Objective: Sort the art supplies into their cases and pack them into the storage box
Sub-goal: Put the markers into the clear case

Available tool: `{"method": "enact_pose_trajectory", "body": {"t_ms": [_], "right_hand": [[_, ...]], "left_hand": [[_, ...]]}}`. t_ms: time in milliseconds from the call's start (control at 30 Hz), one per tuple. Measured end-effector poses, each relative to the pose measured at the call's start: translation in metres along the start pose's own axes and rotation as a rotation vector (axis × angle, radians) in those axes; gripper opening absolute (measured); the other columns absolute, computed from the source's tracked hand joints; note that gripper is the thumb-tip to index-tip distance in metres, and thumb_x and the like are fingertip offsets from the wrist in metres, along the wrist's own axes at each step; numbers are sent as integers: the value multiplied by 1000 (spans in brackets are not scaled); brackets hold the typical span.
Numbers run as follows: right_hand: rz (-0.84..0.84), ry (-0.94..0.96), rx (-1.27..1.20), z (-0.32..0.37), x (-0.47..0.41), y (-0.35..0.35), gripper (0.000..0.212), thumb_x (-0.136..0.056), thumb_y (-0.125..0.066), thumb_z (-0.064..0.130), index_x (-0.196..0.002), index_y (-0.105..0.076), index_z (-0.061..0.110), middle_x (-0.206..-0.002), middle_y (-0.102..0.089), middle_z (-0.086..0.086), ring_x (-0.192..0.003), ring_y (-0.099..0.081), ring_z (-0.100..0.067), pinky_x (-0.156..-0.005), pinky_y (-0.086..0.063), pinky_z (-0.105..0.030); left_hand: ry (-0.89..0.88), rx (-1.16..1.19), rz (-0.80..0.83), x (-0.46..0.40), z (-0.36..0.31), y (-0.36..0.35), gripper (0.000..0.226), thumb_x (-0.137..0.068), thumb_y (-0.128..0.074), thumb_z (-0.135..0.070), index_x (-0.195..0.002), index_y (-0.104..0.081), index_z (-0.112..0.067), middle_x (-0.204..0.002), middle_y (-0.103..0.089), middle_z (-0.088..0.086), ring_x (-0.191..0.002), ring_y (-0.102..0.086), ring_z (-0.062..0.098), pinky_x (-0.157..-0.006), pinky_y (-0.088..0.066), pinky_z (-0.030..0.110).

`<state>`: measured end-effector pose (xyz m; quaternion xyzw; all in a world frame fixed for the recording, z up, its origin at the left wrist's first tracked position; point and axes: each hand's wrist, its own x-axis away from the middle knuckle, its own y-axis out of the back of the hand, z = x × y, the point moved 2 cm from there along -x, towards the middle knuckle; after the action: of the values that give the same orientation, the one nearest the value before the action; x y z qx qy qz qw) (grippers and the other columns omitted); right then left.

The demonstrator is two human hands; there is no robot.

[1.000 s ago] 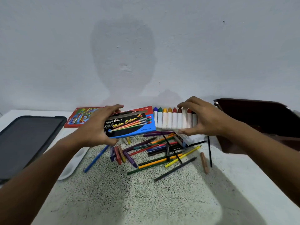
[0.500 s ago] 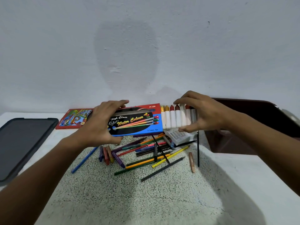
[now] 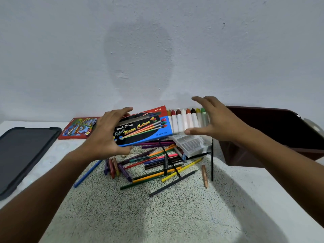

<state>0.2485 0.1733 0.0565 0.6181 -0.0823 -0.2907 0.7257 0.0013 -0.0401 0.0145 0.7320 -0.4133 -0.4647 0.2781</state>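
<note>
Left hand (image 3: 107, 137) is gripping with thumb below and fingers curled above. Right hand (image 3: 217, 123) is hovering, fingers spread straight, thumb extended; both forearms are reaching forward.

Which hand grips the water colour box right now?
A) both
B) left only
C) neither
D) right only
B: the left hand curls round the water colour box, while the right hand is spread open at the exposed paint tubes, its fingers straight and not wrapped round the box.
</note>
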Motion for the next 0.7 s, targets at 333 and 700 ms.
{"method": "enact_pose_trajectory", "body": {"t_ms": [333,700], "right_hand": [[-125,-311,-789,7,-2,-7,43,-89,-61,21,-131,-54,24,-129,-58,-3,-112,-59,-17,-93,-52,-41],[9,-316,-1384,20,-6,-15,34,-85,-61,-8,-118,-58,-1,-114,-67,-16,-102,-67,-29,-85,-57,-39]], "left_hand": [[-35,-75,16,-6,1,-4,103,-53,-65,-55,-146,-27,-31,-131,-48,-4,-117,-35,8,-102,-26,42],[-30,-16,-6,-15,0,-12,103,-52,-66,-53,-145,-26,-32,-124,-42,-14,-110,-33,3,-97,-31,39]]}}
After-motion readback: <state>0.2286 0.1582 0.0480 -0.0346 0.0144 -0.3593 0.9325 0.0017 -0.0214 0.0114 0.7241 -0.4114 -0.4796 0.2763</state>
